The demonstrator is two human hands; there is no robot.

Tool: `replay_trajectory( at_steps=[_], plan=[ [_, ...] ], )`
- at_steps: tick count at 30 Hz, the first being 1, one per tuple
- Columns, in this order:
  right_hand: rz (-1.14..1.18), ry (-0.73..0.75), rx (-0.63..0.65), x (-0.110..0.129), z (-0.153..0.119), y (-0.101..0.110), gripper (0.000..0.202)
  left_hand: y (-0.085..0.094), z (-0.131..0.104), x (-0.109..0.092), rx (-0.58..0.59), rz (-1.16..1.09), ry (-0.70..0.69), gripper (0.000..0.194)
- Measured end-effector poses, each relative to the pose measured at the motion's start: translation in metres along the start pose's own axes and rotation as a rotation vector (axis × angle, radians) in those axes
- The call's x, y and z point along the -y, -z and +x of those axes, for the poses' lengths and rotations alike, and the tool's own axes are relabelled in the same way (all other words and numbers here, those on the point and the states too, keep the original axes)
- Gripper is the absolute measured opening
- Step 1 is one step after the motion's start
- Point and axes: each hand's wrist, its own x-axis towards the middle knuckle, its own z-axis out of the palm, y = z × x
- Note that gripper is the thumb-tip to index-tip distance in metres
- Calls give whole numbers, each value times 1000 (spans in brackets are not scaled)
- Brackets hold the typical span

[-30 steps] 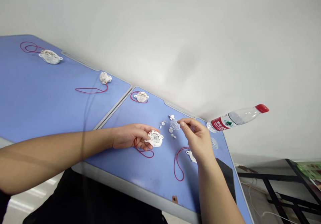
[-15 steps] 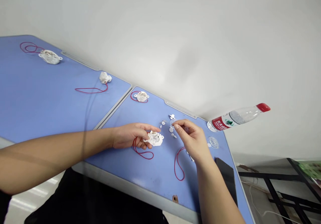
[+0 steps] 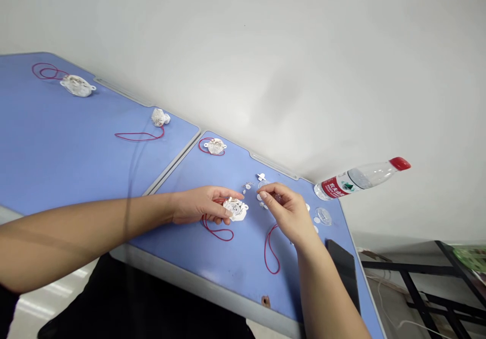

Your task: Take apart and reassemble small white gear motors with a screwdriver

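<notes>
Just below the frame's centre, your left hand (image 3: pixel 201 204) grips a white corded mechanism (image 3: pixel 237 209). Your right hand (image 3: pixel 290 212) is pinched, contents unclear.

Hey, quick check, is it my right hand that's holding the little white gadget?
No, the left hand grips the white gadget at its edge, while the right hand is apart from it.
</notes>
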Motion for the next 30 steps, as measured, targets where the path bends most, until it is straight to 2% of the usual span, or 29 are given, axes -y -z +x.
replay_trajectory(
  at_steps=[12,17,23,30],
  plan=[
    [-37,-10,45,-4,2,-1,14,4,0,-2,1,18,8,62],
    [-268,44,-42,-24,9,-13,15,6,0,-5,-26,31,-15,60],
    [-499,107,33,-31,13,-36,23,10,3,-6,-47,42,-15,65],
    [-590,56,53,-33,15,-38,24,10,4,-7,-73,67,-27,67]
  ],
)
